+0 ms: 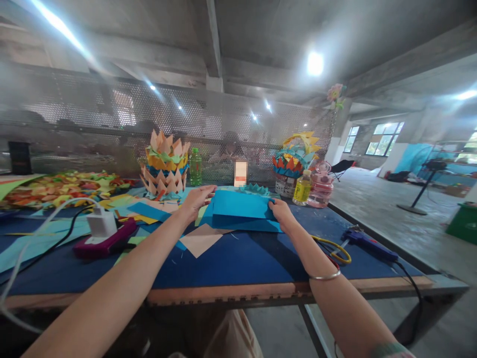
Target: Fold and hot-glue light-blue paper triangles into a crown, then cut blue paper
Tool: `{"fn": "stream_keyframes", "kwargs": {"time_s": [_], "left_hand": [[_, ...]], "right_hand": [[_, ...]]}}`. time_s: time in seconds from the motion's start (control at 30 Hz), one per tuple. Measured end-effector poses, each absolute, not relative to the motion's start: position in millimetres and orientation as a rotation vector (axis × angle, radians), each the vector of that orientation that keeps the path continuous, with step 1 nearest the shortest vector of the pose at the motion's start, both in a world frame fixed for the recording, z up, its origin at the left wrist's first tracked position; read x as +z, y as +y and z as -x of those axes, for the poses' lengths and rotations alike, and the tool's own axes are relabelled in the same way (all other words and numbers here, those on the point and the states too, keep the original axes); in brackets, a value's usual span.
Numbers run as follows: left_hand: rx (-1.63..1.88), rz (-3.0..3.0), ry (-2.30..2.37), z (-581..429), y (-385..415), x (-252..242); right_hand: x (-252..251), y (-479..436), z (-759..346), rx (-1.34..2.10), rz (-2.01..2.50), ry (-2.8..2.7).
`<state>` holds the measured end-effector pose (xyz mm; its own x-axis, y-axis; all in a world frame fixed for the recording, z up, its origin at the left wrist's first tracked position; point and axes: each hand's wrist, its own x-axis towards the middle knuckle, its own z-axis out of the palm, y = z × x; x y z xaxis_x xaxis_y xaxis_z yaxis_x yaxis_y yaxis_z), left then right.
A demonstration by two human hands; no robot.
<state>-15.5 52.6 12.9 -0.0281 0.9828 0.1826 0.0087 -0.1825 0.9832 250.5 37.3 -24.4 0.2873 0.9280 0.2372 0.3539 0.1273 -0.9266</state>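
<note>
A folded blue paper (pixel 242 204) is held up above the table between my two hands. At its left end, my left hand (pixel 198 200) has its fingers closed on the edge. The thumb and fingers of my right hand (pixel 280 211) pinch its right end. Beneath and around it lie more blue sheets and a beige paper piece (pixel 204 239) with pointed corners. Just behind the held paper stands a teal zigzag-edged paper strip (pixel 255 189).
Left: a purple power strip (pixel 106 239) with a white charger, a heap of paper scraps (pixel 70 189) and a pointed paper stack (pixel 166 166). Right: a yellow bottle (pixel 301 189), a pink bottle (pixel 319 191), yellow-handled scissors (pixel 342 254) and a blue glue gun (pixel 372 245) with its cord.
</note>
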Motion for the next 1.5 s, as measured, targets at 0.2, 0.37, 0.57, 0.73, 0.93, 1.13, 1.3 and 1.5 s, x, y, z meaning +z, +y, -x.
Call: {"fn": "stream_keyframes", "kwargs": {"time_s": [0.2, 0.37, 0.57, 0.73, 0.93, 1.13, 1.3, 1.5], "left_hand": [[1.121, -1.468, 1.044, 9, 43, 15], [0.932, -1.553, 1.024, 2, 36, 13], [0.779, -1.552, 0.982, -4, 27, 13], [0.649, -1.555, 0.972, -12, 17, 17], [0.573, -1.524, 0.879, -21, 4, 15], [0.462, -1.46, 0.622, -18, -2, 17], [0.293, -1.519, 0.532, -16, -4, 15], [0.18, -1.662, 0.562, -20, -9, 14]], "right_hand": [[-24, 34, -248, 0.708, 1.427, -1.404], [-24, 30, -248, 0.818, 1.388, -1.481], [-26, 32, -250, 0.886, 1.338, -1.531], [-30, 37, -251, 0.875, 1.316, -1.596], [-29, 34, -251, 0.932, 1.294, -1.65], [-21, 21, -250, 1.059, 1.193, -1.831], [-21, 23, -246, 0.973, 1.129, -1.889], [-24, 28, -241, 0.74, 1.115, -1.805]]}}
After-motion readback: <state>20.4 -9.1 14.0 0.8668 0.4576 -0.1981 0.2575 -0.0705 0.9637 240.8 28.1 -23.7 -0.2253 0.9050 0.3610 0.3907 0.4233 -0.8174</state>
